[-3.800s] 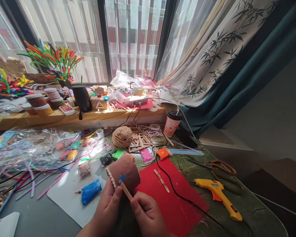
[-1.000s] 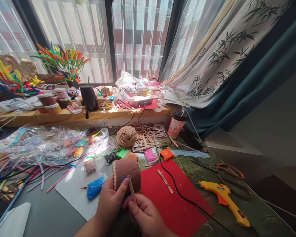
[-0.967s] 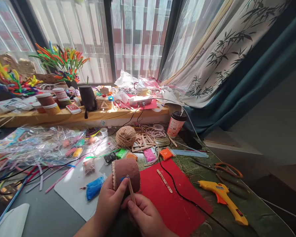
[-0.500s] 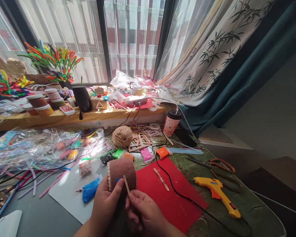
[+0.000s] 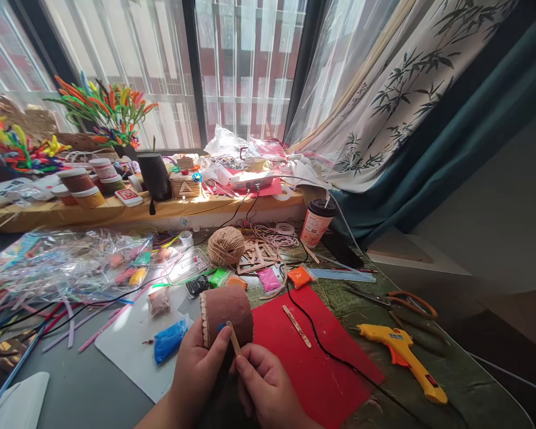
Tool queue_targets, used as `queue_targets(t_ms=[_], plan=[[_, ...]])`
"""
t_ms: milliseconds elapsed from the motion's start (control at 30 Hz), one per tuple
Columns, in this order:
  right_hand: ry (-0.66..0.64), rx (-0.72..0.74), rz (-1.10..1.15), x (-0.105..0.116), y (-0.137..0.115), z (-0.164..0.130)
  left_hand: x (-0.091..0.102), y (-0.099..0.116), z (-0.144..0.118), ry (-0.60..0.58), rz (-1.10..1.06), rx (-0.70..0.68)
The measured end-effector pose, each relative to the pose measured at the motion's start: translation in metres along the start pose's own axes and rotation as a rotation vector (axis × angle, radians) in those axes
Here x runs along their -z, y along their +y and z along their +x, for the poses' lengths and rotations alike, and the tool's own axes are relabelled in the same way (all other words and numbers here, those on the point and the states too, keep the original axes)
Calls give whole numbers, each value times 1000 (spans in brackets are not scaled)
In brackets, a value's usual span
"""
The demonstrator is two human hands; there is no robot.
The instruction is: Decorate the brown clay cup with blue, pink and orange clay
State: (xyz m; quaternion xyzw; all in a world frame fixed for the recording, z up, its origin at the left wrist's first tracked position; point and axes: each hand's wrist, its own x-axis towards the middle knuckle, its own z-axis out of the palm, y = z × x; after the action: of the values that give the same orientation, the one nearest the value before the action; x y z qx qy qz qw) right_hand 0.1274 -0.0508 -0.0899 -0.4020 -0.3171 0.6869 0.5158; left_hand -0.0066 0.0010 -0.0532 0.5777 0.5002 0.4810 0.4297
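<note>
Left hand point(image 5: 196, 372) grips a brown clay-covered cylinder point(image 5: 227, 310), thumb on a blue clay spot; right hand point(image 5: 268, 390) pinches a wooden stick point(image 5: 234, 339), tip against the cylinder. Red sheet point(image 5: 312, 363) lies just right of the hands, glue gun point(image 5: 402, 354) farther right on the table point(image 5: 464, 369)

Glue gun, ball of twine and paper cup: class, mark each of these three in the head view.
glue gun point(image 5: 399, 353), head view, on the yellow body above the grip.
ball of twine point(image 5: 226, 246), head view, on the middle of the wound ball.
paper cup point(image 5: 315, 226), head view, on the printed side wall.
</note>
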Motion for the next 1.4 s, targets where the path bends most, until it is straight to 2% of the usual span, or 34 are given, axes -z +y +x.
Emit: queue_targets(t_ms=[133, 500, 667, 800, 867, 933, 1033, 1167, 1400], plan=[[-18, -48, -28, 1, -4, 0, -1, 5, 1, 28, 92, -35], [-92, -122, -49, 0, -4, 0, 2, 5, 1, 45, 123, 19], [-81, 7, -84, -1, -2, -6, 5, -12, 2, 4, -5, 6], [107, 203, -184, -1, -4, -16, 7, -19, 1, -20, -39, 10], [164, 238, -187, 0, -7, -19, 7, -18, 2, -28, -34, 25], [145, 199, -157, 1, -8, -19, 6, -16, 3, -16, -37, 33], [43, 124, -132, 2, -7, -17, 5, -13, 3, -11, -49, 55], [-64, 93, -209, 2, -1, -17, 1, -10, 1, -23, -85, 108], [49, 77, -122, -1, 2, -12, 1, -8, 2, -11, -72, 56]])
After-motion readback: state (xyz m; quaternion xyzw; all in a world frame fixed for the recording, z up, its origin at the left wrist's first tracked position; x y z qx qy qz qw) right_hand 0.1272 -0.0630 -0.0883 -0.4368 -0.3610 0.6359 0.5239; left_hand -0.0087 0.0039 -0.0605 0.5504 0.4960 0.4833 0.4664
